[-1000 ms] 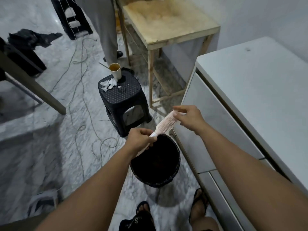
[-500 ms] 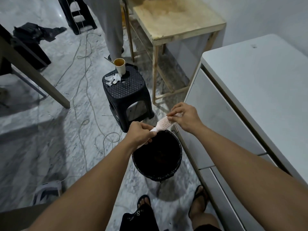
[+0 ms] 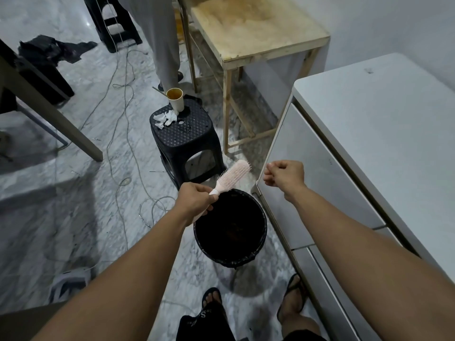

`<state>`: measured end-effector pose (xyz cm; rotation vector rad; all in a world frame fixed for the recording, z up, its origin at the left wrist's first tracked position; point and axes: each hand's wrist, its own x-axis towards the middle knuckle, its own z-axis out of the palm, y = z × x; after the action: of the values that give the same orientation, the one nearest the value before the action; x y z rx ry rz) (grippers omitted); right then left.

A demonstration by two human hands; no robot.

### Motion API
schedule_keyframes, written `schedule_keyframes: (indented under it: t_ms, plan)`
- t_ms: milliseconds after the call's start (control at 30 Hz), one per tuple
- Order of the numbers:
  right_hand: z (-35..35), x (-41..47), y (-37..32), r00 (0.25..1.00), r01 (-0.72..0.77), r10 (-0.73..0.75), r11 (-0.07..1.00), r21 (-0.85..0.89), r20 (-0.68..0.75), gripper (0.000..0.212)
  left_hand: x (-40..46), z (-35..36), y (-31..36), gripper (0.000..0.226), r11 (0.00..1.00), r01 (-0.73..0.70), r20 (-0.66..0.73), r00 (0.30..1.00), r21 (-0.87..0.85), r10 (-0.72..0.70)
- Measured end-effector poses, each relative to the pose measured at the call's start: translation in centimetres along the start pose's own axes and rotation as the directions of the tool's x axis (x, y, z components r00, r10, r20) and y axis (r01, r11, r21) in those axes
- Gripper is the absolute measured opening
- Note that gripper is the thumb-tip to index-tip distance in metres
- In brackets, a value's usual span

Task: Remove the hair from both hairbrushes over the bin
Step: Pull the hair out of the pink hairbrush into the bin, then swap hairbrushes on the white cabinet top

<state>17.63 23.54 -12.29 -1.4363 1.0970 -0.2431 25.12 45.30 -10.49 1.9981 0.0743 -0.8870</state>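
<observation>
A pale pink hairbrush points up and to the right, its head above the far rim of a black bin on the marble floor. My left hand grips the brush by its handle. My right hand hovers to the right of the brush, apart from it, fingers curled into a loose fist. Whether it pinches any hair is too small to tell. Only one hairbrush is in view.
A black plastic stool with a paper cup and crumpled tissue stands beyond the bin. A white cabinet lines the right side. Behind are a wooden table, a person's legs, and cables on the floor.
My right hand has let go of the brush head and moved off to the right, closing into a fist. The brush is now tilted more upright in my left hand.
</observation>
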Motion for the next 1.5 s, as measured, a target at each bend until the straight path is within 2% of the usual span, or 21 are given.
schedule_keyframes:
  t_ms: [67,167,267,333,400,500,567,633,767,867,1000,1233,1300,1367,1500]
  plan:
    - [0.2,-0.2,0.4,0.997,-0.059,0.062,0.996,-0.070,0.040,0.022,-0.2,-0.1,0.5,0.008,1.000,-0.003,-0.005,1.000,-0.001,0.003]
    - [0.5,-1.1,0.1,0.963,-0.096,0.138,0.978,-0.184,0.230,0.026,-0.5,0.0,1.7,0.008,1.000,-0.020,0.005,1.000,-0.022,0.020]
    - [0.4,-1.9,-0.7,0.907,-0.056,0.179,0.949,-0.311,0.381,0.026,-0.6,0.1,2.7,0.009,0.998,-0.042,-0.001,0.999,-0.041,0.042]
    - [0.3,-2.0,-1.5,0.910,-0.014,0.165,0.929,-0.370,0.381,0.036,-0.8,0.3,3.4,0.011,0.998,-0.057,0.006,0.998,-0.032,0.057]
    - [0.4,-2.2,-2.6,0.923,-0.074,0.161,0.965,-0.250,0.349,0.039,-1.2,0.5,4.2,0.012,0.997,-0.071,0.015,0.997,-0.021,0.072]
    - [0.4,-3.0,-4.8,0.923,-0.223,0.184,0.972,0.080,0.338,0.027,-2.1,1.4,5.2,0.014,0.995,-0.095,0.021,0.995,-0.003,0.095]
    - [0.0,-3.4,-6.2,0.918,-0.242,0.176,0.959,0.148,0.357,0.024,-2.8,2.3,5.9,0.021,0.991,-0.130,0.040,0.991,-0.001,0.130]
    - [-0.5,-3.7,-7.2,0.944,-0.170,0.130,0.979,0.112,0.302,0.024,-3.4,3.3,6.9,0.026,0.986,-0.164,0.074,0.984,-0.019,0.164]
    - [-4.3,-3.8,-9.8,0.995,-0.027,0.022,0.998,0.054,0.102,0.023,-4.6,6.0,10.2,0.029,0.963,-0.269,0.129,0.955,-0.017,0.269]
    - [-8.5,-3.9,-11.4,0.999,0.047,-0.047,0.999,-0.002,-0.025,0.025,-5.2,8.5,12.9,0.031,0.936,-0.352,0.183,0.921,0.015,0.344]
    - [-15.1,-4.0,-12.2,0.971,0.097,-0.113,0.992,-0.085,-0.209,0.036,-6.6,13.5,16.5,0.021,0.898,-0.440,0.222,0.878,0.027,0.423]
    - [-27.9,-4.2,-10.3,0.853,-0.024,-0.112,0.968,-0.251,-0.511,0.039,-9.4,23.4,20.9,0.014,0.852,-0.512,0.333,0.826,0.105,0.455]
    - [-30.9,-4.3,-9.4,0.822,-0.101,-0.122,0.930,-0.353,-0.556,0.032,-9.9,26.0,21.6,0.013,0.833,-0.536,0.376,0.807,0.139,0.456]
    - [-33.6,-4.2,-8.5,0.799,-0.161,-0.127,0.897,-0.411,-0.588,0.035,-10.3,28.5,22.4,0.013,0.820,-0.549,0.412,0.793,0.164,0.448]
    - [-37.4,-3.5,-6.5,0.762,-0.250,-0.080,0.878,-0.407,-0.642,0.038,-10.9,33.0,23.5,0.010,0.754,-0.605,0.453,0.764,0.257,0.459]
